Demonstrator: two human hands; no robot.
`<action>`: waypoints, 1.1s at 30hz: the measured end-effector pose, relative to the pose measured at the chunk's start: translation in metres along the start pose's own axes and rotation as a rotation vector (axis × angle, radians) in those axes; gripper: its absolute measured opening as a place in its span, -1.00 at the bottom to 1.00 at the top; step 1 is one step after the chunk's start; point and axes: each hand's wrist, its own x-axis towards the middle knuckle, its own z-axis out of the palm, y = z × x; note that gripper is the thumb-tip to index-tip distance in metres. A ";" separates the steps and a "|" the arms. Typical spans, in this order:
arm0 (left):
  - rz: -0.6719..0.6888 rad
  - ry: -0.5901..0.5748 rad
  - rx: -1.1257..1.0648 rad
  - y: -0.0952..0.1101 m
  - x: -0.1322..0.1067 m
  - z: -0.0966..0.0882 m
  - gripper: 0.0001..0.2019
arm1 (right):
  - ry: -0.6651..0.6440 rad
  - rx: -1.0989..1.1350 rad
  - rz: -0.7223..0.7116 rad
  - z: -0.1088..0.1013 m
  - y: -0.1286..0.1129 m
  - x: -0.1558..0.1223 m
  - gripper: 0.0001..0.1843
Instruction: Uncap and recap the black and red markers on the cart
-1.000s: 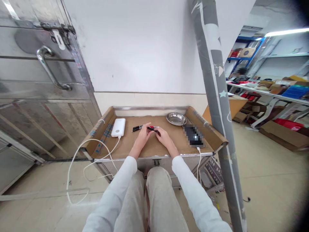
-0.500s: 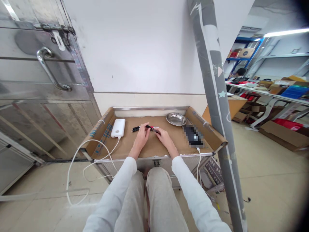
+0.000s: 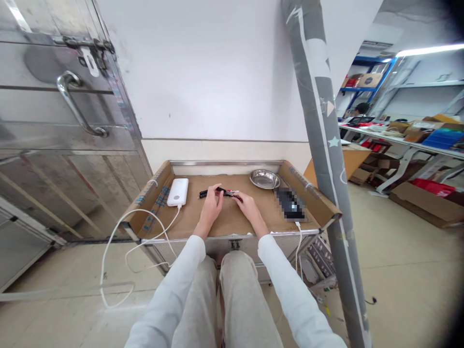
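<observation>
Both my hands rest on a cardboard-lined metal tray table (image 3: 224, 220) in front of my knees. My left hand (image 3: 212, 202) has its fingers curled on a black pen (image 3: 206, 193) lying flat on the cardboard. My right hand (image 3: 245, 203) pinches the end of a black and red pen (image 3: 229, 193) beside it. The pens lie side by side, pointing left to right. Their tips are partly hidden by my fingers.
A white power bank (image 3: 178, 191) with a white cable (image 3: 119, 241) lies at the left of the tray. A steel dish (image 3: 265, 179) stands at the back right, a blurred dark device (image 3: 290, 203) at the right. A grey wrapped pole (image 3: 322, 145) leans right; a steel door (image 3: 54, 121) stands left.
My left hand has slid a little left onto the black pen. My right hand and the red and black pen have barely moved.
</observation>
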 end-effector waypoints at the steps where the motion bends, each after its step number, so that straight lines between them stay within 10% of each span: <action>1: -0.015 0.015 0.000 0.000 0.000 0.000 -0.72 | 0.006 -0.006 -0.001 0.000 0.000 0.000 -0.79; 5: -0.065 0.028 -0.015 -0.001 0.001 0.000 -0.75 | 0.050 -0.045 0.011 -0.001 -0.002 0.000 -0.77; 14: 0.014 -0.368 0.047 -0.009 -0.001 0.005 -0.85 | 0.121 -0.108 0.057 -0.007 -0.005 -0.002 -0.74; 33: 0.118 -0.361 0.191 -0.025 -0.006 0.014 -0.90 | -0.058 -0.186 -0.057 -0.002 -0.003 -0.003 -0.90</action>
